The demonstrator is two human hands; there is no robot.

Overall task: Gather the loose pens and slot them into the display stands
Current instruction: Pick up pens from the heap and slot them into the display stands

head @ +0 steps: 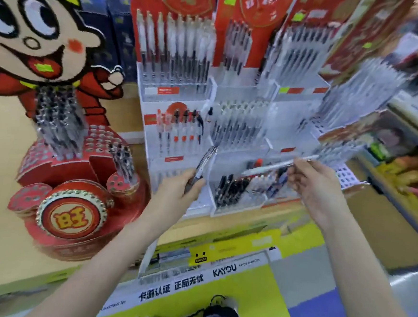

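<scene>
Shop shelf, centre frame: tiered white display stands [241, 146] of pens. Left hand [180, 188] grips dark pens [203, 164]; right hand [318, 184] pinches a white pen [277, 166].

A large yellow character "旺" is showing on the round red medallion with a beaded rim [72, 219] at the front of the red cardboard pen stand. The brand "KAYOU" and the characters "正品无忧" are running along the white strip [193, 279] on the yellow counter edge below the white pen stands. Smaller labels are blurring beyond reading.
</scene>
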